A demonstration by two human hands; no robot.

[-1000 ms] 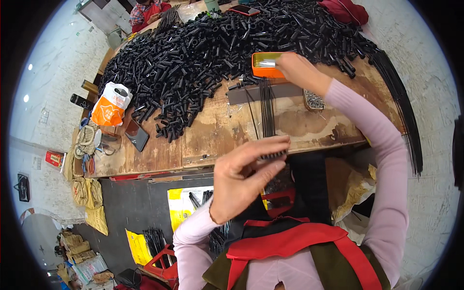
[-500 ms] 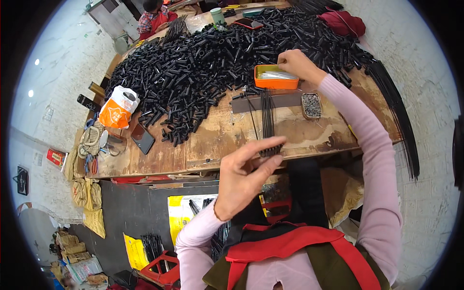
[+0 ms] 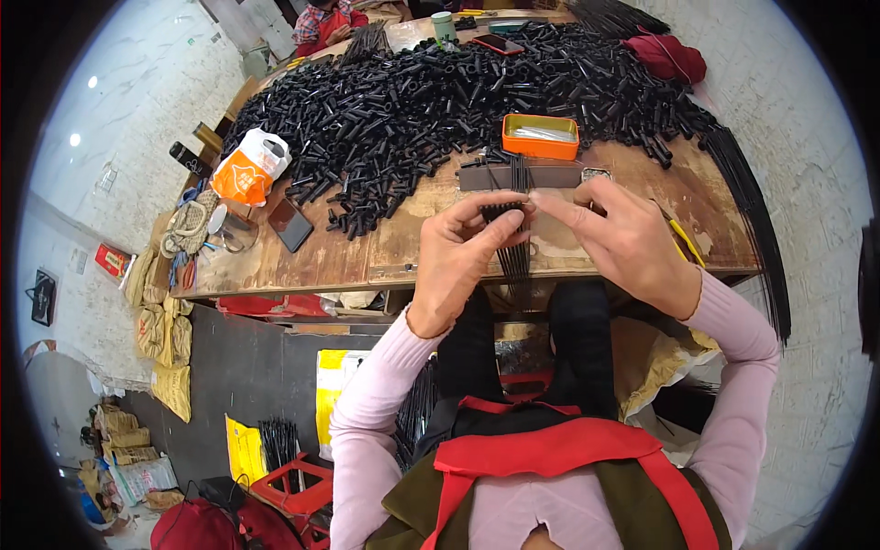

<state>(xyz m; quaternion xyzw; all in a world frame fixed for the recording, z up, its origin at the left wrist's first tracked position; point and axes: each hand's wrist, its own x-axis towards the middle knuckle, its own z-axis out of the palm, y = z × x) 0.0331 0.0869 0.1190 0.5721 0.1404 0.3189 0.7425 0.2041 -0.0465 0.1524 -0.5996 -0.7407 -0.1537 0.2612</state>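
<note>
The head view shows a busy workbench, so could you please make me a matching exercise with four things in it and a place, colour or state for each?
Things:
1. left hand
2. tin
3. plastic bag
4. dark phone

Matches:
A. white and orange, with handle holes
B. lying flat on the table
C. holding thin black rods between thumb and fingers
D. orange outside, with its top open

Pairs: 1-C, 2-D, 3-A, 4-B

Worn wooden table (image 3: 390, 238), heaped black tubes (image 3: 394, 110), orange tin (image 3: 541, 149), gray strip (image 3: 555, 175), dark phone (image 3: 291, 225), plastic bag (image 3: 249, 170)
</note>
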